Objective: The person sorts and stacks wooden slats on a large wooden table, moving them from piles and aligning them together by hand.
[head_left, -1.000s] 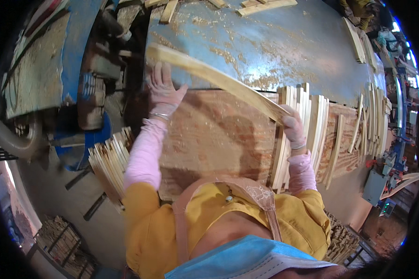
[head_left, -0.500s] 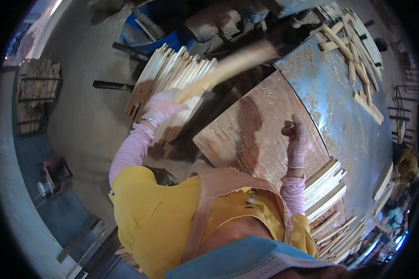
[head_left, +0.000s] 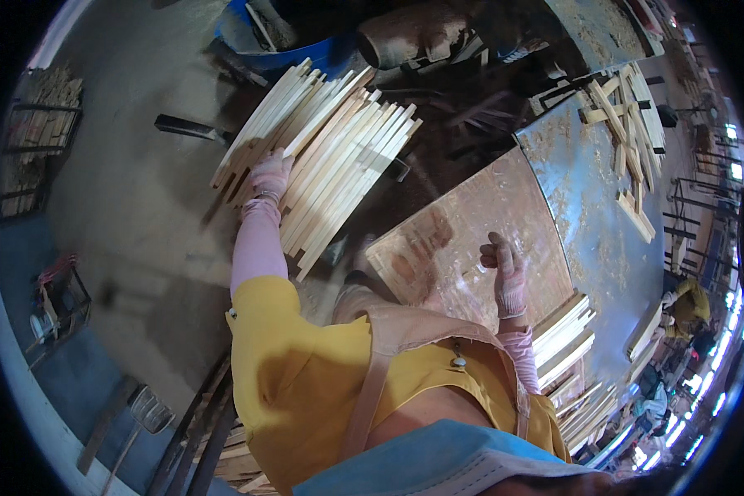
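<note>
My left hand [head_left: 271, 174], in a pale pink glove, is closed round the near end of a pale wooden strip [head_left: 329, 114]. This strip lies along the top of a slanting stack of similar wooden strips [head_left: 351, 161] at left of centre. Apart from any wood, my right hand [head_left: 507, 277] hovers over a brown board tabletop [head_left: 471, 223]. Its glove leaves dark fingertips showing; the fingers are loosely bent and spread, with nothing visible between them.
Right of the board lies a metal table surface [head_left: 591, 215] with sawdust and a jumbled pile of wooden pieces [head_left: 628, 132]. Near my right forearm are stacked pale strips [head_left: 564, 331]. A dark bar [head_left: 192, 128] juts out left of the strip stack. Behind it stands a blue tub [head_left: 285, 58].
My left hand has swung a wooden strip, blurred in the air earlier, down and left onto the stack. My right hand stays over the board. The whole view has shifted somewhat.
</note>
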Motion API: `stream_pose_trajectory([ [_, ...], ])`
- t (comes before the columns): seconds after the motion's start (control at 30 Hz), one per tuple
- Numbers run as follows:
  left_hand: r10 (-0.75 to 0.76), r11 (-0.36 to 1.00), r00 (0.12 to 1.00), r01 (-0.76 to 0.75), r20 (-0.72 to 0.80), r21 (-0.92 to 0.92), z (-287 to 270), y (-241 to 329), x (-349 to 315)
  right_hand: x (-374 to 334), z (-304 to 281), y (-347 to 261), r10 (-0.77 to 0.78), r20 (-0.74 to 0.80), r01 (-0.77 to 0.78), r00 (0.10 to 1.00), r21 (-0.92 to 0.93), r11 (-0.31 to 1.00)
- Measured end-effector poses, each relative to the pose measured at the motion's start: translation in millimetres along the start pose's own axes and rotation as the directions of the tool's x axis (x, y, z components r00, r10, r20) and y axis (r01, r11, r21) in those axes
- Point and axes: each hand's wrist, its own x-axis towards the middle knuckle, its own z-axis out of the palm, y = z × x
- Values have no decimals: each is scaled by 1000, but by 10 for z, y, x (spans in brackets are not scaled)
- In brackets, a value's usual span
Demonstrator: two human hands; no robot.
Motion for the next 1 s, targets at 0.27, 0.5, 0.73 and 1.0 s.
stream_pose_trajectory([
  [0.27, 425, 863, 894, -353, -142, 361, 1128, -588, 413, -273, -95, 244, 91, -16, -92, 996, -96, 991],
  [0.5, 242, 969, 925, -246, -293, 23, -143, 1145, 24, -432, -716, 521, 207, -128, -215, 970, -53, 975],
  [0.73, 765, 550, 502, -835, -404, 3, -590, 3871, -393, 303, -2294, 888, 141, -351, -254, 926, -299, 920],
  [1.0, 854, 503, 495, -864, -158, 14, 6, 6967, -243, 1799, -4087, 889, -47, -604, -268, 796, -421, 867],
])
